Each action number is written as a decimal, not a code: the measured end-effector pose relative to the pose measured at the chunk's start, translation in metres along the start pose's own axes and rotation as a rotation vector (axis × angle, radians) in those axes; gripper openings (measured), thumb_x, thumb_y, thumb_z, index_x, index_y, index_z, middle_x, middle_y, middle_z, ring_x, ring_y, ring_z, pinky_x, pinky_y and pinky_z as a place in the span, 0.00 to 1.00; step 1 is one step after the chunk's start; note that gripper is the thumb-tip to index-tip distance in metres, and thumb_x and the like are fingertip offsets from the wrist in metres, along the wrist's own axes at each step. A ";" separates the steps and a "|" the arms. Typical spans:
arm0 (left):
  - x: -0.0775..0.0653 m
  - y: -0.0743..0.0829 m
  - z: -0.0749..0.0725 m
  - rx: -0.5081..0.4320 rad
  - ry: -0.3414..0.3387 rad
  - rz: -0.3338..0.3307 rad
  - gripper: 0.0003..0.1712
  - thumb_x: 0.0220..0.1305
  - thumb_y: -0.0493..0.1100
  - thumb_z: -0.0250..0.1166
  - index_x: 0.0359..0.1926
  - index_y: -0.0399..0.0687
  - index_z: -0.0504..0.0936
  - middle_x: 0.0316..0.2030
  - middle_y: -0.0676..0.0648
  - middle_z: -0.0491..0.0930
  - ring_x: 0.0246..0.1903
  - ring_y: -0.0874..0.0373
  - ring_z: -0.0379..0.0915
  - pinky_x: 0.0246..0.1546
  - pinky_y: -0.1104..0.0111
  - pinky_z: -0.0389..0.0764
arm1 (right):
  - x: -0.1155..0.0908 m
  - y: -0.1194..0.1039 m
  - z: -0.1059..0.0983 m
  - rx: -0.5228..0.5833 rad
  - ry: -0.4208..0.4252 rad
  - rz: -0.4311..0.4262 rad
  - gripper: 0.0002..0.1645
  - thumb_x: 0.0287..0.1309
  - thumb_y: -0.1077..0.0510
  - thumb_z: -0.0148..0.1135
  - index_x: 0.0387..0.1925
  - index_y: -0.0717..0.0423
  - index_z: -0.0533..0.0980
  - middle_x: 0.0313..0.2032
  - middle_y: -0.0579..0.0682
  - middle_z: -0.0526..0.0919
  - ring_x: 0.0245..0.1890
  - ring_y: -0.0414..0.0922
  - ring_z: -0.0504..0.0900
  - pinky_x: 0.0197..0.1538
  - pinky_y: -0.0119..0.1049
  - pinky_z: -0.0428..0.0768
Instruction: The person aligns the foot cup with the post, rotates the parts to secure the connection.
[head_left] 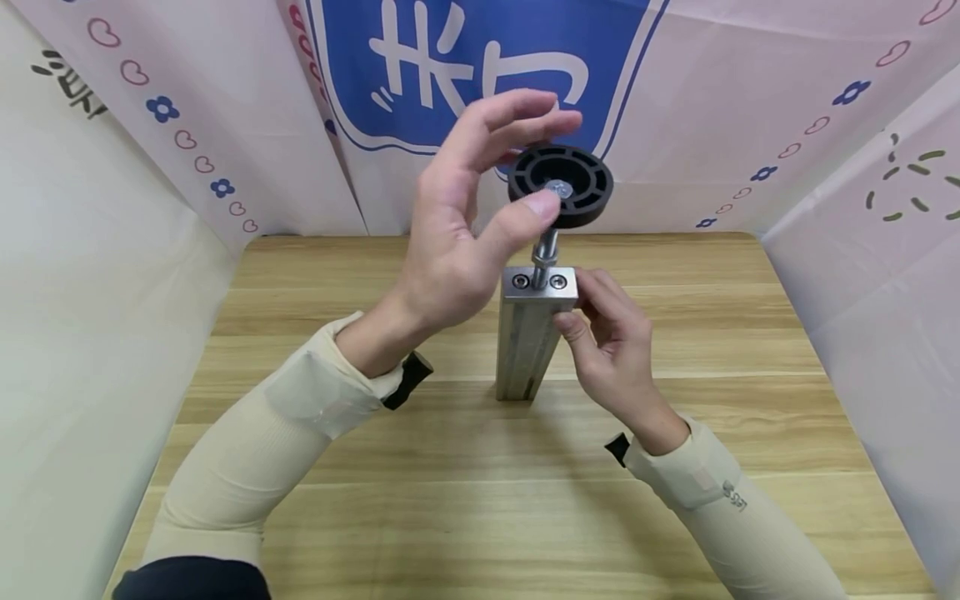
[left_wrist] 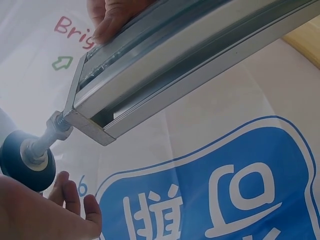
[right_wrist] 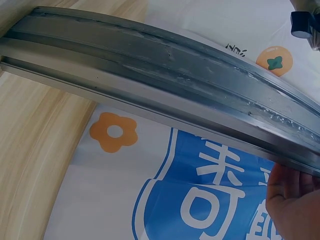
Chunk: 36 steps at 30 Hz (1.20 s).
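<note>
Directly against the right fingers (head_left: 611, 297), metal post (head_left: 523, 346)

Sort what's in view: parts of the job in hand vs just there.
Job:
- slotted metal profile, held by the right hand
- end plate with two screws
- threaded stem and nut
- black round foot, left hand at it, thumb over its face

Just there:
- wood-grain table
- printed backdrop
- black wrist-worn pieces

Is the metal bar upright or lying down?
Upright: the head view shows the metal bar standing on end on the table, black disc uppermost, right hand holding its upper end.
</note>
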<state>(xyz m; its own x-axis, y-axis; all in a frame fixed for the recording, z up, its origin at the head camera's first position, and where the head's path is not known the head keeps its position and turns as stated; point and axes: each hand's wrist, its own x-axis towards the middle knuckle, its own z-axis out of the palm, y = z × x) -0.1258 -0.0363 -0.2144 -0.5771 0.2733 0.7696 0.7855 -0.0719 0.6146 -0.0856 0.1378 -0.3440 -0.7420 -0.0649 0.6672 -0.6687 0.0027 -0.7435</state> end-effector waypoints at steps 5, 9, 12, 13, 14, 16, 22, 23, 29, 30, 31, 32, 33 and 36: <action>0.002 0.003 0.000 0.096 0.042 -0.012 0.40 0.55 0.49 0.67 0.64 0.26 0.71 0.56 0.35 0.80 0.56 0.59 0.74 0.60 0.64 0.74 | 0.000 0.000 0.000 0.001 -0.004 -0.005 0.35 0.69 0.51 0.65 0.60 0.80 0.75 0.48 0.42 0.82 0.44 0.39 0.79 0.50 0.28 0.82; 0.002 0.005 0.000 0.138 0.051 -0.039 0.45 0.50 0.48 0.76 0.65 0.29 0.72 0.52 0.39 0.79 0.55 0.61 0.73 0.57 0.66 0.74 | -0.001 0.000 0.000 0.003 -0.007 -0.005 0.35 0.69 0.51 0.65 0.61 0.80 0.75 0.48 0.42 0.82 0.45 0.39 0.79 0.51 0.28 0.82; 0.003 0.005 -0.001 0.152 0.058 -0.039 0.46 0.47 0.46 0.81 0.64 0.30 0.73 0.48 0.41 0.78 0.52 0.61 0.72 0.55 0.67 0.75 | -0.001 0.001 -0.001 0.008 -0.012 -0.008 0.34 0.69 0.52 0.65 0.61 0.80 0.74 0.49 0.42 0.82 0.45 0.38 0.79 0.51 0.28 0.81; 0.003 0.005 -0.001 0.156 0.060 -0.036 0.46 0.46 0.46 0.82 0.64 0.30 0.73 0.47 0.41 0.78 0.51 0.61 0.72 0.54 0.67 0.74 | -0.001 0.001 -0.001 0.010 -0.013 -0.010 0.34 0.69 0.52 0.65 0.61 0.81 0.74 0.49 0.42 0.82 0.45 0.38 0.79 0.51 0.28 0.81; 0.003 0.005 -0.001 0.160 0.063 -0.033 0.46 0.46 0.45 0.82 0.63 0.31 0.73 0.46 0.42 0.78 0.50 0.61 0.73 0.54 0.67 0.74 | -0.001 0.002 -0.001 0.010 -0.015 -0.011 0.34 0.69 0.53 0.65 0.61 0.81 0.74 0.49 0.42 0.82 0.45 0.38 0.79 0.51 0.28 0.81; 0.003 0.005 -0.001 0.162 0.066 -0.024 0.45 0.46 0.45 0.83 0.62 0.30 0.74 0.45 0.41 0.78 0.49 0.60 0.73 0.52 0.67 0.74 | -0.001 0.002 -0.001 0.010 -0.019 -0.015 0.35 0.69 0.52 0.65 0.61 0.81 0.74 0.49 0.41 0.82 0.45 0.37 0.79 0.52 0.28 0.82; 0.003 0.003 -0.002 0.161 0.063 0.002 0.41 0.49 0.44 0.81 0.60 0.28 0.75 0.44 0.39 0.81 0.49 0.59 0.75 0.52 0.67 0.74 | -0.002 0.001 0.000 0.010 -0.017 -0.010 0.36 0.68 0.51 0.65 0.61 0.82 0.74 0.49 0.41 0.82 0.45 0.37 0.79 0.51 0.27 0.81; 0.003 0.003 -0.003 0.158 0.061 0.005 0.40 0.49 0.44 0.80 0.60 0.28 0.75 0.45 0.39 0.81 0.49 0.59 0.76 0.52 0.67 0.74 | -0.002 0.001 0.000 0.010 -0.015 -0.008 0.36 0.69 0.51 0.65 0.61 0.81 0.74 0.49 0.41 0.82 0.45 0.38 0.79 0.51 0.28 0.81; 0.004 0.002 -0.004 0.121 0.045 0.019 0.38 0.52 0.45 0.76 0.58 0.27 0.74 0.47 0.37 0.85 0.51 0.59 0.79 0.54 0.67 0.73 | -0.001 0.000 0.000 -0.012 -0.011 0.004 0.36 0.70 0.49 0.64 0.61 0.79 0.75 0.49 0.42 0.82 0.45 0.39 0.79 0.51 0.28 0.81; 0.004 0.002 -0.004 0.114 0.042 0.020 0.37 0.52 0.45 0.75 0.58 0.27 0.74 0.47 0.36 0.85 0.51 0.59 0.79 0.54 0.67 0.73 | -0.001 0.000 0.000 -0.012 -0.011 0.003 0.36 0.70 0.49 0.64 0.61 0.79 0.75 0.49 0.43 0.82 0.45 0.39 0.79 0.50 0.28 0.81; 0.004 0.002 -0.004 0.106 0.038 0.019 0.37 0.53 0.46 0.73 0.58 0.26 0.74 0.48 0.36 0.85 0.51 0.59 0.80 0.54 0.67 0.73 | -0.001 0.000 0.000 -0.012 -0.010 0.002 0.36 0.70 0.49 0.65 0.61 0.79 0.75 0.49 0.43 0.82 0.45 0.39 0.79 0.50 0.28 0.81; 0.003 0.002 -0.003 0.097 0.034 0.018 0.37 0.53 0.46 0.72 0.59 0.26 0.74 0.49 0.36 0.86 0.52 0.58 0.80 0.55 0.67 0.72 | -0.001 0.000 0.000 -0.009 -0.009 0.001 0.36 0.69 0.49 0.65 0.61 0.79 0.75 0.49 0.43 0.82 0.45 0.39 0.79 0.50 0.28 0.81; 0.003 0.002 -0.003 0.087 0.029 0.017 0.37 0.54 0.47 0.70 0.59 0.26 0.73 0.49 0.36 0.86 0.52 0.58 0.81 0.55 0.67 0.72 | -0.001 0.000 0.000 -0.006 -0.007 0.000 0.36 0.69 0.49 0.65 0.61 0.80 0.75 0.48 0.42 0.82 0.45 0.39 0.79 0.50 0.28 0.81; 0.002 0.001 -0.001 0.058 0.019 0.019 0.36 0.55 0.47 0.65 0.59 0.25 0.73 0.51 0.34 0.86 0.54 0.57 0.81 0.57 0.67 0.72 | -0.001 0.000 0.001 0.002 -0.001 -0.003 0.36 0.69 0.49 0.65 0.60 0.80 0.75 0.48 0.43 0.82 0.44 0.39 0.79 0.50 0.28 0.81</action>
<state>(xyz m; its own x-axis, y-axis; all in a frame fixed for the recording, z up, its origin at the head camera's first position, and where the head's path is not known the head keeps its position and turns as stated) -0.1266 -0.0366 -0.2120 -0.5660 0.2539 0.7843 0.8075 -0.0207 0.5894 -0.0852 0.1370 -0.3445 -0.7399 -0.0655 0.6696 -0.6710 0.0003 -0.7414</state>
